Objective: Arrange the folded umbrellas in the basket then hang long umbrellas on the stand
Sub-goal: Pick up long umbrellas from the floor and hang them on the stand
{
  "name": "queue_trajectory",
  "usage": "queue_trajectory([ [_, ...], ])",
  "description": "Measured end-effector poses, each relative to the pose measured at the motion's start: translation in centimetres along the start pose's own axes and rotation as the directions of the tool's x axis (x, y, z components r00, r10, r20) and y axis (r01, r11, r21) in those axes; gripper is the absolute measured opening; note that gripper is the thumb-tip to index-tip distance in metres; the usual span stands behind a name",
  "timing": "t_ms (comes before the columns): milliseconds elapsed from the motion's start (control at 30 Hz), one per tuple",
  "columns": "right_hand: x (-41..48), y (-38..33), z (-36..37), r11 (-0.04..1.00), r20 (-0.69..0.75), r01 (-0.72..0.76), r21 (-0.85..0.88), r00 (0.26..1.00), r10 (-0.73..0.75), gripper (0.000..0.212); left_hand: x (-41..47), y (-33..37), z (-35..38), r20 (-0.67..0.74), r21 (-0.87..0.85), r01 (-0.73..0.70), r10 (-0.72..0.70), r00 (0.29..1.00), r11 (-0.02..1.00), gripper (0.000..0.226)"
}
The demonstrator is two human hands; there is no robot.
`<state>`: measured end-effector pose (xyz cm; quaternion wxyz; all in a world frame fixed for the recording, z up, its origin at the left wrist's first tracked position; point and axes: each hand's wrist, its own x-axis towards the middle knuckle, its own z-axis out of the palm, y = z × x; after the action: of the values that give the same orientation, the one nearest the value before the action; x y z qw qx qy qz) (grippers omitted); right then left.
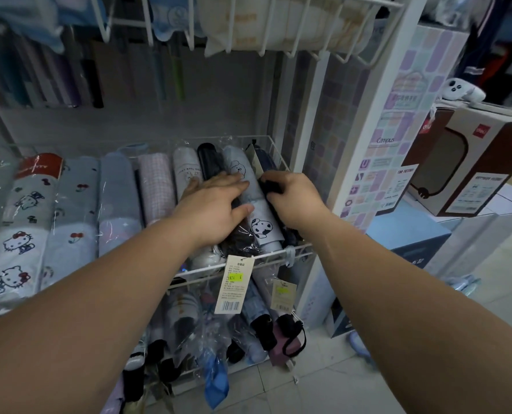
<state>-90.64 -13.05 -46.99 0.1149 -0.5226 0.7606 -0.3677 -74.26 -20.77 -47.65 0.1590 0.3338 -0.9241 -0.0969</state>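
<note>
The person stood at a white wire basket (198,269) on a shop rack. Folded umbrellas lay side by side in it, most in clear wrap.

The left grip (216,204) lay nearly flat, fingers spread and quite straight. It rested on a black umbrella (210,159), and its thumb touched the pale umbrella with puppies (260,225) just beside it. It held nothing.

The right grip (293,198) was curled round a dark umbrella (271,186) at the far right end of the basket, next to the wire wall.

Further left lay a checked umbrella (156,186) and cat umbrellas (18,234). A price tag (234,285) hung over the front rim. More folded umbrellas (189,324) sat in a lower basket. A brown box (473,162) stood off to the right.
</note>
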Motion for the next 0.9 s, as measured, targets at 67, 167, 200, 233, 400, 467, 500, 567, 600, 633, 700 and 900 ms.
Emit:
queue_trajectory([
  [67,-1.3,-0.1,-0.7,0.980,-0.025,-0.036,0.195,0.999,0.041,0.043,-0.9,0.0,-0.4,-0.058,-0.086,-0.028,0.023,0.998,0.996,0.060],
  [167,-4.4,-0.3,-1.1,0.948,-0.063,-0.030,0.317,0.997,0.052,0.044,-2.9,0.5,-0.8,-0.100,-0.141,-0.042,0.027,0.995,0.989,0.059],
  [200,-5.6,-0.3,-1.1,0.950,-0.066,-0.027,0.311,0.997,0.050,0.044,-3.5,0.7,-0.8,-0.111,-0.159,-0.035,0.018,0.994,0.987,0.058],
  [233,-6.7,-0.2,-1.0,0.953,-0.063,-0.036,0.302,0.996,0.058,0.044,-4.1,1.1,-0.8,-0.124,-0.184,-0.038,0.015,0.992,0.982,0.056],
  [400,-12.7,1.8,-2.2,0.999,-0.244,0.041,0.020,0.969,-0.035,0.041,-5.6,4.8,0.3,-0.190,-0.338,-0.188,0.129,0.973,0.922,0.039],
  [467,-15.3,3.7,-3.5,0.992,-0.322,0.067,-0.109,0.942,-0.099,0.035,-6.3,7.0,0.9,-0.196,-0.349,-0.305,0.249,0.948,0.886,0.040],
  [500,-16.7,5.0,-4.2,0.988,-0.347,0.047,-0.150,0.933,-0.097,0.031,-6.6,8.0,1.2,-0.195,-0.348,-0.356,0.305,0.932,0.867,0.042],
  [567,-19.3,7.9,-5.6,0.982,-0.372,-0.050,-0.184,0.928,-0.022,0.027,-7.3,9.5,2.3,-0.184,-0.362,-0.405,0.362,0.914,0.840,0.044],
  [600,-20.5,9.4,-6.2,0.977,-0.367,-0.112,-0.182,0.930,0.039,0.027,-7.7,10.2,3.1,-0.170,-0.380,-0.407,0.370,0.913,0.831,0.044],
  [633,-21.6,11.0,-6.8,0.968,-0.346,-0.174,-0.182,0.932,0.102,0.028,-8.0,10.9,4.1,-0.150,-0.400,-0.402,0.374,0.915,0.823,0.044],
  [700,-23.4,13.9,-8.0,0.937,-0.272,-0.270,-0.223,0.940,0.207,0.030,-8.3,12.7,6.3,-0.092,-0.432,-0.388,0.388,0.917,0.814,0.041],
  [900,-25.4,22.2,-9.9,0.891,-0.204,-0.336,-0.305,0.937,0.283,0.026,-6.8,19.1,15.6,0.086,-0.394,-0.327,0.388,0.918,0.859,0.044],
])
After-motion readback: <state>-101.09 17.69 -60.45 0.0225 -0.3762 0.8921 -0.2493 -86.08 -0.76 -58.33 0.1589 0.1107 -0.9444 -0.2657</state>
